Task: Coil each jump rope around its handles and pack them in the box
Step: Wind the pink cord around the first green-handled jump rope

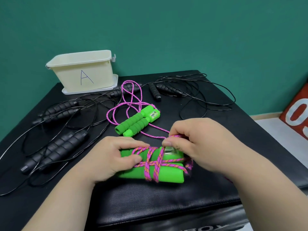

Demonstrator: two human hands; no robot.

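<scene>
Black padded mat (166,205); teal wall (183,30) behind; red sign (296,114) w/ white print at rt.

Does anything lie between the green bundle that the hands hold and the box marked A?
Yes, on the table: a second green-handled rope, its loose pink cord and a black handle lie before the box. All lie low, so the bundle, lifted, should pass over.

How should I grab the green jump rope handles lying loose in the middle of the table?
Take the two green handles together round their ribbed foam middles, coming down from above. They lie flat, side by side and touching, so one hold spans both. The pink cord loops off the far ends, so the foam is clear.
</scene>
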